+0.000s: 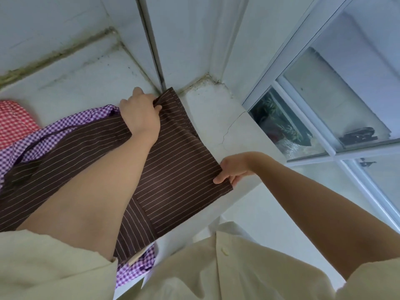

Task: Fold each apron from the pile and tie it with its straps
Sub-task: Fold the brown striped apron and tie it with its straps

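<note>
A brown pinstriped cloth apron (173, 159) is pinched at two corners — by the left hand (140, 115) and the right hand (233, 169).

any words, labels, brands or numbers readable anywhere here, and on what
None readable. The brown striped apron, purple checked apron and red checked cloth show only pattern. The dark object behind the window glass is too blurred to show any.

Cloth: brown pinstriped apron (173, 161) — matt, finely woven; purple gingham (91, 116) and red gingham (15, 120) alike. White table (207, 109) — matt painted surface, cracked, grimy seams. Glossy window glass (346, 94).
</note>
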A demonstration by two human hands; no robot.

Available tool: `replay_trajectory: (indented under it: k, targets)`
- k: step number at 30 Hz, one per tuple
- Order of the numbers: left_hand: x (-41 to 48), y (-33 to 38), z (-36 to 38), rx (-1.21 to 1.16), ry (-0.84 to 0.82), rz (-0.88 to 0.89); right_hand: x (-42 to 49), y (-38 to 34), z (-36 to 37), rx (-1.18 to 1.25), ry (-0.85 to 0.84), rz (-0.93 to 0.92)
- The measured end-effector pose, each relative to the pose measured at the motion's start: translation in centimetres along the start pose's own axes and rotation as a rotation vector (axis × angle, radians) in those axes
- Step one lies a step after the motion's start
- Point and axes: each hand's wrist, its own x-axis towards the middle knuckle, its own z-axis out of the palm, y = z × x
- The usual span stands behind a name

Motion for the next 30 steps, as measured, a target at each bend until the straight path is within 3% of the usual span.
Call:
replay_trajectory:
  k: [8,10,13,15,18,21,24,30]
  targets:
    - [-1.1,1.8,1.0,-0.291,-0.058,0.073,-1.0,0.4,-0.7,-0.182,0.293,0.075]
    - [-2.4,1.0,1.4,-0.293,-0.001,0.113,-0.6,-0.2,-0.6,-0.236,0.461,0.057]
    - [-5.4,-1.4,1.6,-0.161,0.168,0.092,0.9,-2.1,0.9,-0.389,0.979,-0.205]
    - [-7.7,-3.2,1.6,-0.139,0.235,0.046,2.1,-4.0,3.0,-0.465,1.131,-0.507]
    - [-11.8,-6.4,1.6,-0.119,0.269,-0.063,4.8,-6.9,7.4,-0.689,1.028,-0.777]
    - [-15.9,-9.7,1.9,-0.065,0.167,-0.2,7.6,-8.2,11.3,-0.925,0.864,-0.898]
    - [-19.1,-12.3,3.3,0.03,-0.008,-0.319,9.8,-7.4,11.8,-1.025,0.821,-0.804]
    - [-22.0,-14.4,5.8,0.075,-0.171,-0.356,9.8,-4.5,5.3,-1.109,1.045,-0.422]
